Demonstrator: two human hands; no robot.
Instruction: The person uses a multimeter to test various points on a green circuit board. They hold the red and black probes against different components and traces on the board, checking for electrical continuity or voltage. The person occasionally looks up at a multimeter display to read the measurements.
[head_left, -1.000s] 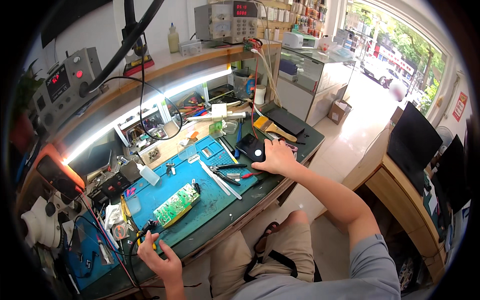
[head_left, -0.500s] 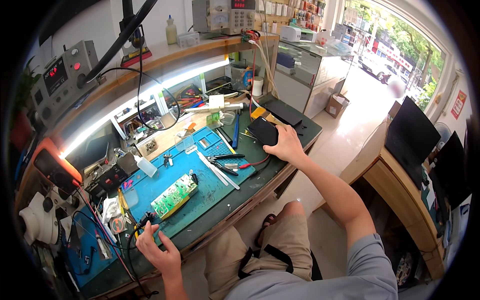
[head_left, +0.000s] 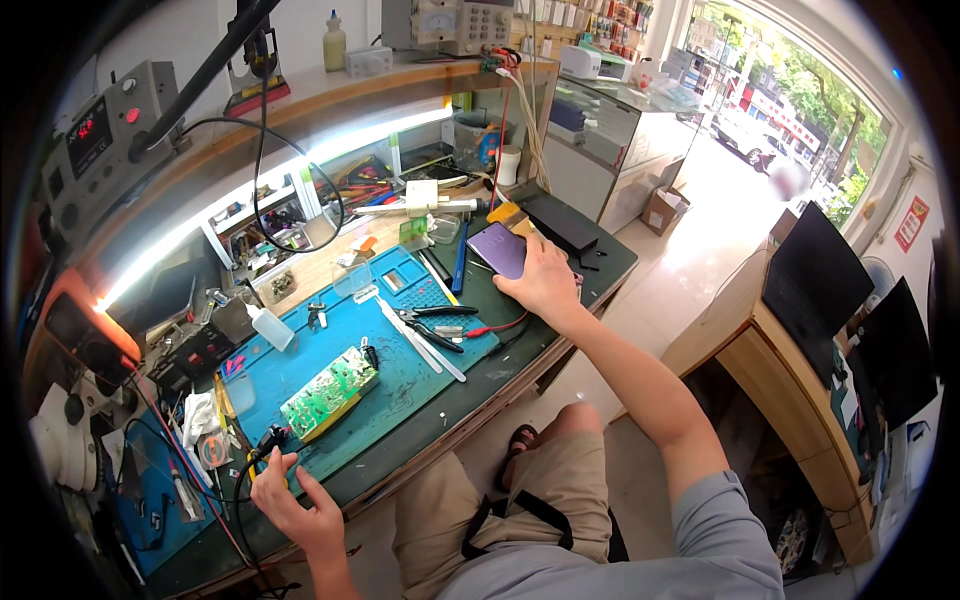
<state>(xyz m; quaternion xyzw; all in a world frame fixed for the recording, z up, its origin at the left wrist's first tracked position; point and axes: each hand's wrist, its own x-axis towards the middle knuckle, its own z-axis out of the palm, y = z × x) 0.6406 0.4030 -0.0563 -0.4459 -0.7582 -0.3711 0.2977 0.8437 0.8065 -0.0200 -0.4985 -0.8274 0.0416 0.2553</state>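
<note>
Hands apart: right (head_left: 545, 283) on phone (head_left: 497, 249); left (head_left: 290, 500) pinching probe (head_left: 272, 438).

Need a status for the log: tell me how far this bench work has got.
Looks done: the green circuit board lies bare on the blue mat, pliers set down beside it. In hand: the left hand pinches a black cable end near the board; the right hand rests on a purple phone. Left: nothing is joined to the board yet.
</note>
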